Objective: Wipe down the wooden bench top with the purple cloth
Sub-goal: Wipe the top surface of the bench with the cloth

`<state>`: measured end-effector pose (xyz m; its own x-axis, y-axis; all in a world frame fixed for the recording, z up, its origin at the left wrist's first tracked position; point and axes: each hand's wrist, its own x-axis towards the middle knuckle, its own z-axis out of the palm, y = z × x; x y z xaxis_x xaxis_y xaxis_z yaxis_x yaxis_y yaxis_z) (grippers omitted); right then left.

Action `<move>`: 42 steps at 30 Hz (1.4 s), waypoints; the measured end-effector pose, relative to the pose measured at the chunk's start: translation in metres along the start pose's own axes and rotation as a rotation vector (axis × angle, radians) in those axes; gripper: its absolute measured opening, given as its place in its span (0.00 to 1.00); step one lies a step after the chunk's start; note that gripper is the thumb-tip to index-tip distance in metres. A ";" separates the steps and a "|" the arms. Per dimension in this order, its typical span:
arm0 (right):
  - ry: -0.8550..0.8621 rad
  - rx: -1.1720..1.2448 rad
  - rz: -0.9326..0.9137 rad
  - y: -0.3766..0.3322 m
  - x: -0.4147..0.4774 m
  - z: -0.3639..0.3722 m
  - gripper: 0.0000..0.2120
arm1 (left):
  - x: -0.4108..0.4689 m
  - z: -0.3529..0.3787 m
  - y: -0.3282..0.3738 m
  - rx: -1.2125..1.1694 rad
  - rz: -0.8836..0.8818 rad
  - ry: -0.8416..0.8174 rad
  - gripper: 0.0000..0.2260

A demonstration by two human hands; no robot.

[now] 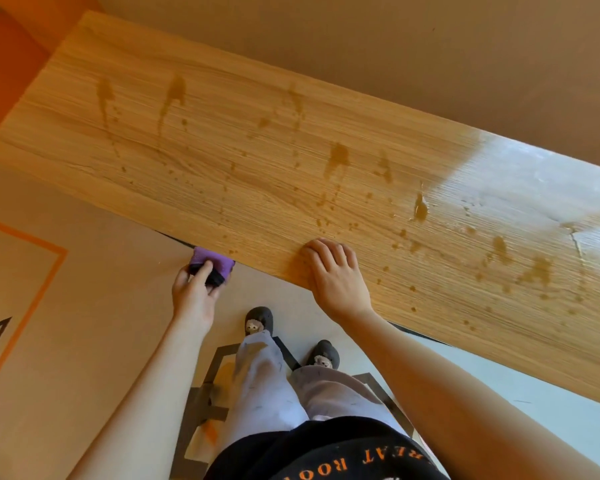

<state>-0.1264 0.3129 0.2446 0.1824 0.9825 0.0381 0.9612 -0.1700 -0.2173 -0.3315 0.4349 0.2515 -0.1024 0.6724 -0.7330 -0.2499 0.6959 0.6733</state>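
Note:
The wooden bench top point(243, 140) runs from the upper left to the lower right, spattered with brown drips and streaks. My left hand point(194, 292) grips the bunched purple cloth point(210, 265) just off the bench's near edge, below the level of the top. On the near edge rests my right hand point(336, 271), palm down, its fingers bent with the tips on the wood. It holds nothing.
A beige wall rises behind the bench. The floor point(94, 306) on the near side is beige with orange and black lines. My legs and grey slippers point(258, 320) stand close to the bench edge. Sunlight glares on the bench's right part point(534, 181).

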 end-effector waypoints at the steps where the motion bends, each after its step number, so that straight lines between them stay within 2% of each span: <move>1: -0.010 -0.003 0.002 0.001 0.000 0.000 0.18 | -0.001 0.002 -0.001 0.010 -0.007 -0.007 0.06; 9: -0.031 -0.004 0.010 0.000 0.000 0.000 0.20 | -0.040 0.027 -0.052 0.211 -0.066 -0.188 0.11; 14: -0.027 0.032 0.027 -0.003 -0.001 -0.005 0.16 | 0.004 -0.002 0.020 0.080 -0.031 -0.006 0.07; 17: -0.031 0.016 0.054 -0.008 0.006 -0.012 0.15 | 0.037 -0.019 0.059 0.106 0.010 0.049 0.10; 22: 0.027 0.048 0.037 -0.056 0.058 -0.018 0.15 | 0.037 -0.018 0.045 0.213 -0.046 -0.063 0.08; 27: -0.088 0.106 -0.122 -0.119 0.126 0.000 0.18 | 0.026 -0.020 0.034 0.229 -0.172 -0.245 0.07; 35: -0.184 0.076 -0.171 -0.173 0.190 0.028 0.19 | 0.111 -0.060 0.124 0.141 -0.027 -0.022 0.08; 39: -0.156 0.035 -0.113 -0.179 0.191 0.038 0.19 | 0.104 -0.058 0.109 0.109 -0.065 -0.088 0.08; 42: -0.133 0.017 -0.111 -0.181 0.190 0.042 0.19 | 0.092 -0.057 0.093 0.212 -0.083 -0.172 0.09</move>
<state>-0.2746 0.5332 0.2503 0.0453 0.9968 -0.0660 0.9700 -0.0596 -0.2356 -0.4187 0.5468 0.2410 0.0789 0.6315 -0.7713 -0.0418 0.7751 0.6304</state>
